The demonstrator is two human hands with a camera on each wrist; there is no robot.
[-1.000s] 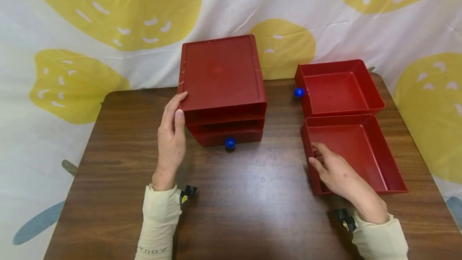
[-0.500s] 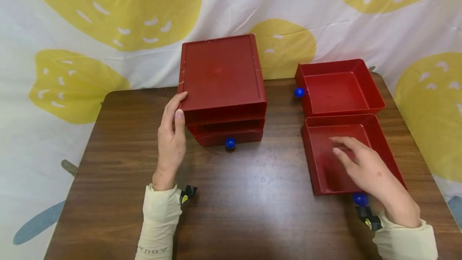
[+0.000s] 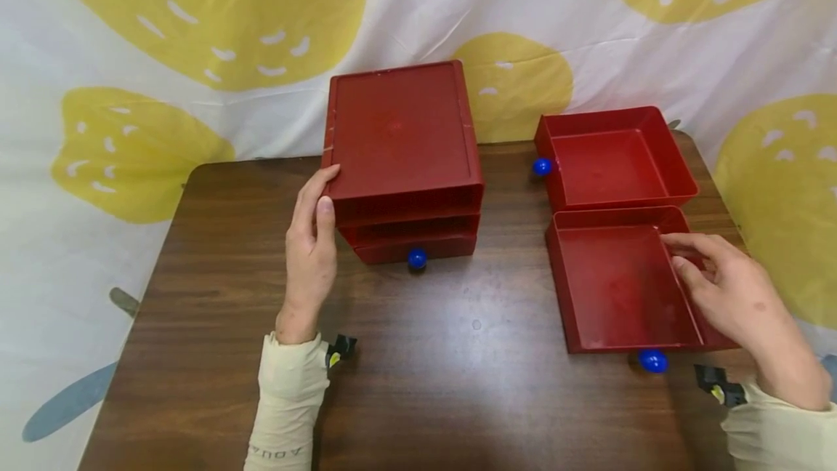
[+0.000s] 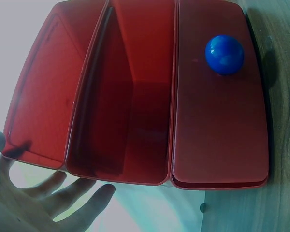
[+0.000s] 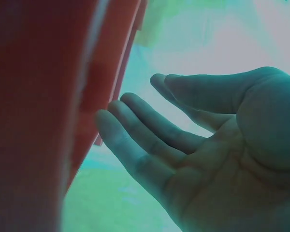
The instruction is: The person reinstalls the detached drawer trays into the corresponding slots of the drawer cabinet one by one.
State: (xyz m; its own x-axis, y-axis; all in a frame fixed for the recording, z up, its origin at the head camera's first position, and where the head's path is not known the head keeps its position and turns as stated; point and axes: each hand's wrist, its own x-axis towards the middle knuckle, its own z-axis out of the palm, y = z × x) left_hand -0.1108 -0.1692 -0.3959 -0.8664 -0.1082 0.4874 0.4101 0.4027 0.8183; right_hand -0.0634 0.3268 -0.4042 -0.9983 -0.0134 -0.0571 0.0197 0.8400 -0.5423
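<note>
A red drawer cabinet (image 3: 395, 126) stands at the back of the table. Its lowest drawer (image 4: 217, 130) is in, with a round blue knob (image 4: 224, 54); the two slots above it gape. My left hand (image 3: 310, 253) rests against the cabinet's left side near the front corner, fingers extended. On the right lies a loose red drawer (image 3: 608, 282), its blue knob (image 3: 652, 360) facing me. My right hand (image 3: 739, 296) is at this drawer's right wall, fingers loosely bent, thumb apart from the fingers. In the right wrist view the fingertips (image 5: 111, 125) are close to the red wall; contact is unclear.
Behind the near drawer sits a second loose red drawer (image 3: 604, 166), its blue knob (image 3: 541, 166) pointing left. A cloth with yellow shapes (image 3: 516, 78) hangs behind the wooden table (image 3: 458, 384).
My right hand has moved right, from the near drawer's left wall across it to its right wall, uncovering the front knob. The left hand and the cabinet have stayed in place.
</note>
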